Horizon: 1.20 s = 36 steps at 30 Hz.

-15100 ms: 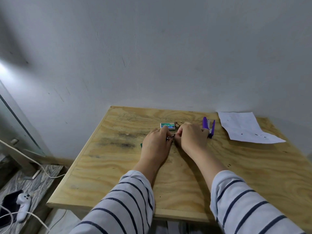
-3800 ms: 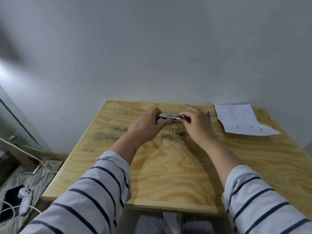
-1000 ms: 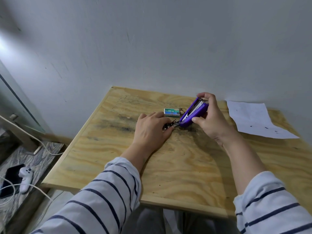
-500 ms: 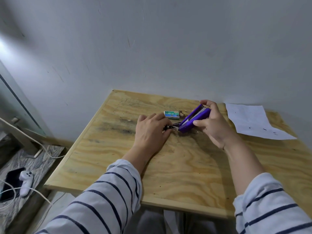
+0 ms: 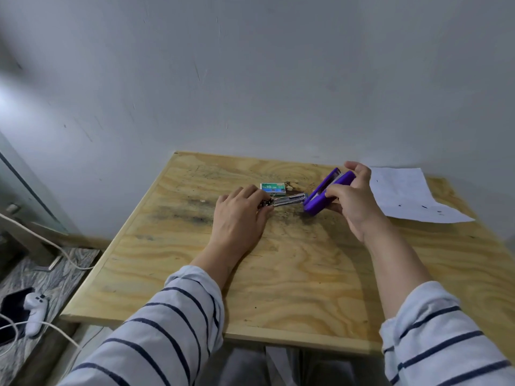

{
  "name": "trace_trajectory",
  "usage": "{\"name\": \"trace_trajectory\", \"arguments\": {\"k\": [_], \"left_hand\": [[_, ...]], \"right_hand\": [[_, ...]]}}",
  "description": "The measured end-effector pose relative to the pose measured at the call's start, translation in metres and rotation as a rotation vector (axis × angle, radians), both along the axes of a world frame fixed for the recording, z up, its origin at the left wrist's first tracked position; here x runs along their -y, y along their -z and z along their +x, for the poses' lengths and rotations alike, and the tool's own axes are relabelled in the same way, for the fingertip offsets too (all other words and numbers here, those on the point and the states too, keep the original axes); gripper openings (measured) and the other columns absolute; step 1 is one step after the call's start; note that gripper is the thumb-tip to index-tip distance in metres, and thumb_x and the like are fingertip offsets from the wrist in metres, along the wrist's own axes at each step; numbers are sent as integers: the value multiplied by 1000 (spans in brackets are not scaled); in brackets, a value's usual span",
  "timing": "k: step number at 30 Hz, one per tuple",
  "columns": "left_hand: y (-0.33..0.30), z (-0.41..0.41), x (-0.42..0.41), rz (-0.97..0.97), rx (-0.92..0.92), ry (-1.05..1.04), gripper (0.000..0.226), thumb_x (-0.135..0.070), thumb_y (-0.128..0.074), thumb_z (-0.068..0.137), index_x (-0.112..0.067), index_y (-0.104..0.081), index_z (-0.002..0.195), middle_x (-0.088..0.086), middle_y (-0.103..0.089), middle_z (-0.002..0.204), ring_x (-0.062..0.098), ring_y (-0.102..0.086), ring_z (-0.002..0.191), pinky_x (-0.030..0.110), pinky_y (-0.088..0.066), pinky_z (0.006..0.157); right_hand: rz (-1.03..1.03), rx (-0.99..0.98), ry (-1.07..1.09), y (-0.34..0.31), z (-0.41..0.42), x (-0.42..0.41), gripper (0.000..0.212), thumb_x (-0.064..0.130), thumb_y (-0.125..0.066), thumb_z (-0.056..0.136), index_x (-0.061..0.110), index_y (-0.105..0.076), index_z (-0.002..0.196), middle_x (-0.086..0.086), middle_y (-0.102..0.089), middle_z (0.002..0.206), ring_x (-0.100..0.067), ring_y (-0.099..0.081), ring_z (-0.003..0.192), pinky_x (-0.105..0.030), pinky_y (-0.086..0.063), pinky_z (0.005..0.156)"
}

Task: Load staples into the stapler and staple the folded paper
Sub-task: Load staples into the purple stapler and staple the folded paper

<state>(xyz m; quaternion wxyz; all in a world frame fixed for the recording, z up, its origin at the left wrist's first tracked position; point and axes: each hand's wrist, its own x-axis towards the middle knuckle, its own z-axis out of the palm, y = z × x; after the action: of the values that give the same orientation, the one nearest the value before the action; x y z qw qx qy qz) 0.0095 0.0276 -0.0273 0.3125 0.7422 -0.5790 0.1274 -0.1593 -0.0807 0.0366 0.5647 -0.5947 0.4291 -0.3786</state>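
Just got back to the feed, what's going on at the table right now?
A person is loading the purple stapler. The right hand holds its body tipped open, while the left hand grips the end of the metal staple tray pulled out toward it. The staple box lies just behind the tray. The paper sits untouched at the table's far right.

Ply table (image 5: 292,274): staple box (image 5: 273,188), paper (image 5: 404,196), prob. folded.

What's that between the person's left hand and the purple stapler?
In the head view, a shiny metal staple tray spans the gap from the left hand to the purple plastic stapler, which the right hand holds.
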Motion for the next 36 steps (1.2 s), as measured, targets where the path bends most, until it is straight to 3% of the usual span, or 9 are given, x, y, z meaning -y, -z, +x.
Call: {"name": "trace_trajectory", "arguments": {"k": [3, 11, 17, 19, 21, 25, 27, 31, 36], "left_hand": [[0, 1, 1, -13, -25, 10, 14, -33, -58, 89, -22, -61, 98, -6, -63, 98, 20, -59, 91, 34, -41, 73], [-2, 0, -2, -54, -25, 26, 11, -30, -60, 88, -23, -60, 97, -7, -62, 99, 19, -59, 92, 32, -39, 73], [-2, 0, -2, -53, -16, 24, 14, -33, -58, 90, -23, -60, 98, -7, -63, 100, 19, -59, 91, 33, -40, 73], [-2, 0, -1, -53, -19, 28, 14, -33, -56, 90, -22, -59, 99, -7, -63, 100, 19, -59, 91, 34, -43, 73], [-3, 0, -1, -53, -19, 32, 14, -32, -56, 91, -21, -59, 99, -6, -63, 101, 20, -59, 91, 35, -45, 74], [-3, -1, -2, -63, -30, 40, 14, -28, -58, 90, -20, -59, 101, -4, -63, 103, 21, -58, 92, 36, -44, 75], [-3, -1, -3, -69, -42, 42, 14, -27, -59, 90, -19, -59, 102, -3, -63, 103, 22, -58, 93, 36, -44, 76], [-4, -2, -3, -56, -43, 23, 16, -31, -58, 90, -22, -58, 104, -5, -61, 105, 21, -56, 96, 36, -43, 78], [-6, -3, -4, -10, -53, -64, 28, -42, -55, 90, -29, -53, 114, -9, -62, 111, 18, -56, 103, 38, -38, 88]], "right_hand": [[-77, -123, 64, 2, -5, 5, 50, 3, -55, 85, 23, -28, 122, -6, -47, 109, -23, -53, 90, -41, -53, 80], [-483, -946, -65, 27, -5, 14, 60, 25, -56, 90, 27, -29, 144, -8, -44, 137, -31, -47, 117, -33, -40, 83], [-559, -1134, -21, 36, -1, 14, 53, 36, -49, 94, 29, -34, 144, -8, -40, 140, -30, -40, 121, -38, -42, 90], [-599, -1069, 24, 31, -1, 12, 47, 41, -45, 95, 30, -40, 140, -8, -44, 137, -30, -41, 122, -39, -42, 92], [-588, -818, 52, 21, 2, 8, 42, 43, -43, 95, 26, -50, 132, -4, -53, 128, -22, -48, 116, -34, -43, 89], [-223, -439, -216, -1, 9, -7, 37, 43, -50, 93, 20, -61, 119, 12, -59, 114, -11, -55, 99, -29, -43, 85], [-177, -384, -267, -4, 10, -9, 24, 31, -59, 90, 19, -69, 108, 2, -71, 102, -13, -63, 80, -32, -51, 79], [-202, -313, -222, -5, 11, -10, 12, 17, -64, 87, 18, -72, 97, 1, -73, 80, -5, -65, 60, -18, -51, 59], [-305, -296, -203, -6, 11, -11, 9, 15, -65, 87, 20, -71, 91, 3, -72, 76, -4, -66, 62, -23, -56, 70]]}}
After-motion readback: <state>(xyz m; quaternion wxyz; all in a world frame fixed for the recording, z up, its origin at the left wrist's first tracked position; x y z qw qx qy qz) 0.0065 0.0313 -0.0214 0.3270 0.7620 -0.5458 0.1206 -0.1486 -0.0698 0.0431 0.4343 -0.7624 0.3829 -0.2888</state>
